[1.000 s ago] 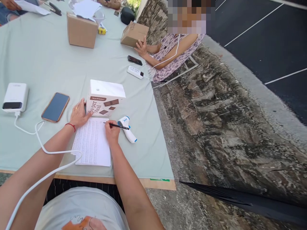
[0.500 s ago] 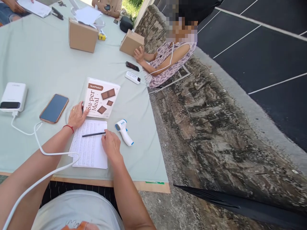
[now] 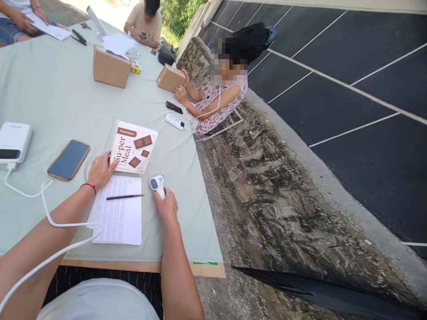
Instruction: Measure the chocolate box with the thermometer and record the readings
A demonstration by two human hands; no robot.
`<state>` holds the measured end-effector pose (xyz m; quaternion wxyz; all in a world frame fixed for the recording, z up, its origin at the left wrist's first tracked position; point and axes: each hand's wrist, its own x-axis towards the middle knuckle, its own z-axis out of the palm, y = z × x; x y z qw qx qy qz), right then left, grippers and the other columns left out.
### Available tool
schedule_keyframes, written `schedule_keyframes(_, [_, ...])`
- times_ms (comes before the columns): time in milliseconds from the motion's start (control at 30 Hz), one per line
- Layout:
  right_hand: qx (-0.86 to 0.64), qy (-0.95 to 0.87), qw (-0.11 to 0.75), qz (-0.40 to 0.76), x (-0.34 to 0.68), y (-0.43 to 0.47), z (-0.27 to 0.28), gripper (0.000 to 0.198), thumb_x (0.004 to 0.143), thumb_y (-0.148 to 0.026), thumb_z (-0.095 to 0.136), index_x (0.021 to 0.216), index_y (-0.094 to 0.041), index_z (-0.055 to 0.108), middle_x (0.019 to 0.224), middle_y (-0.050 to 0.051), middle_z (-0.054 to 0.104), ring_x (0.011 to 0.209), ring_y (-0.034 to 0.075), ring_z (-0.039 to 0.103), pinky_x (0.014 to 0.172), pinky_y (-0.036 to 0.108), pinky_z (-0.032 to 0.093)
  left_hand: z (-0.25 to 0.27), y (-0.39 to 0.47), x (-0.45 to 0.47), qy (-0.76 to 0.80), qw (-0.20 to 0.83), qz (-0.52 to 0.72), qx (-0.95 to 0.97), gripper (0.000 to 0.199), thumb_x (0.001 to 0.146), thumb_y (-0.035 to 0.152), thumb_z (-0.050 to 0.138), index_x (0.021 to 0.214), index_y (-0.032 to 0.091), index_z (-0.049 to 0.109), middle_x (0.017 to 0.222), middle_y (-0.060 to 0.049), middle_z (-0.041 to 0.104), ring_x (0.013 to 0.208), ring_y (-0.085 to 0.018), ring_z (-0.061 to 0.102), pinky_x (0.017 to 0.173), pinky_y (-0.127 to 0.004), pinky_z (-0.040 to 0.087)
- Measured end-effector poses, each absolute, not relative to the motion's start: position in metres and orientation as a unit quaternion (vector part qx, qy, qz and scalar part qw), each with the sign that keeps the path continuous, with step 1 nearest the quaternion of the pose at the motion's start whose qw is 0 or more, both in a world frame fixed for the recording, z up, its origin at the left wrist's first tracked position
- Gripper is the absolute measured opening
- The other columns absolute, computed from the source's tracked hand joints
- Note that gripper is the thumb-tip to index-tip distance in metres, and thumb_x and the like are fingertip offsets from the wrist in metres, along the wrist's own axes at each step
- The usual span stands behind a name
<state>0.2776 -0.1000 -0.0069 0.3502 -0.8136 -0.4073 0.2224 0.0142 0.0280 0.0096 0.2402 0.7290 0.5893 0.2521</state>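
Observation:
My left hand (image 3: 100, 171) grips the lower left edge of a white and brown NutriMotion Super Meal box (image 3: 135, 149), thumb on the front, other fingers mostly hidden. The box leans back at the far end of a stack of printed paper sheets (image 3: 125, 222). A black pen (image 3: 123, 197) lies across the top sheet. To the right of the paper, my right hand (image 3: 167, 205) is closed round the handle of a white and blue infrared thermometer (image 3: 157, 183). Its head and screen show above my fingers.
Left of my hand lie a smartphone (image 3: 69, 160) and a white power bank (image 3: 15, 142) with a white cable (image 3: 45, 209). A cardboard box (image 3: 111, 66) stands further back. At the right edge, a seated person (image 3: 216, 104) holds a smaller carton (image 3: 170, 78). Two more people sit at the far side.
My right hand has left the pen on the paper, moved right and taken hold of the thermometer. My left hand stays on the box. The view has shifted slightly.

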Motion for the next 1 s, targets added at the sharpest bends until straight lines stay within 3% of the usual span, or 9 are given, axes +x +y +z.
schedule_keyframes(133, [-0.690, -0.382, 0.508, 0.346, 0.238, -0.093, 0.001, 0.036, 0.084, -0.061, 0.064, 0.081, -0.024, 0.062, 0.069, -0.003, 0.056, 0.069, 0.017, 0.050, 0.064, 0.029, 0.044, 0.007, 0.029, 0.013, 0.585, 0.231, 0.264, 0.732, 0.065, 0.106, 0.055, 0.033, 0.155, 0.017, 0.052, 0.144, -0.020, 0.069, 0.137, -0.042, 0.057, 0.116, -0.060, 0.046])
schedule_keyframes(233, [-0.612, -0.377, 0.560, 0.413, 0.208, -0.080, 0.007, 0.043, 0.084, -0.066, 0.066, 0.073, -0.025, 0.055, 0.063, -0.006, 0.052, 0.062, 0.014, 0.045, 0.059, 0.028, 0.042, 0.010, 0.030, 0.012, 0.589, 0.229, 0.253, 0.732, 0.069, 0.106, 0.058, 0.031, 0.155, 0.014, 0.052, 0.140, -0.022, 0.070, 0.134, -0.043, 0.058, 0.115, -0.062, 0.046])
schedule_keyframes(500, [-0.564, -0.355, 0.572, 0.477, 0.174, -0.056, 0.001, 0.054, 0.075, -0.077, 0.072, 0.078, -0.026, 0.056, 0.065, -0.006, 0.054, 0.062, 0.014, 0.047, 0.060, 0.027, 0.045, 0.010, 0.030, 0.012, 0.591, 0.219, 0.239, 0.739, 0.071, 0.107, 0.057, 0.025, 0.156, 0.013, 0.053, 0.141, -0.023, 0.069, 0.135, -0.043, 0.057, 0.116, -0.060, 0.045])
schedule_keyframes(800, [-0.590, -0.376, 0.571, 0.430, 0.172, -0.057, -0.004, 0.050, 0.084, -0.075, 0.068, 0.082, -0.025, 0.062, 0.066, -0.005, 0.053, 0.070, 0.017, 0.054, 0.065, 0.027, 0.049, 0.000, 0.032, 0.011, 0.590, 0.208, 0.252, 0.738, 0.065, 0.109, 0.060, 0.027, 0.153, 0.020, 0.054, 0.141, -0.019, 0.070, 0.136, -0.040, 0.057, 0.116, -0.058, 0.045])
schedule_keyframes(1000, [-0.587, -0.375, 0.577, 0.426, 0.170, -0.057, -0.005, 0.049, 0.086, -0.072, 0.068, 0.088, -0.024, 0.066, 0.069, -0.004, 0.056, 0.071, 0.017, 0.055, 0.066, 0.027, 0.049, 0.002, 0.032, 0.012, 0.594, 0.203, 0.241, 0.740, 0.065, 0.109, 0.057, 0.027, 0.154, 0.017, 0.053, 0.142, -0.021, 0.069, 0.136, -0.041, 0.057, 0.116, -0.058, 0.046])
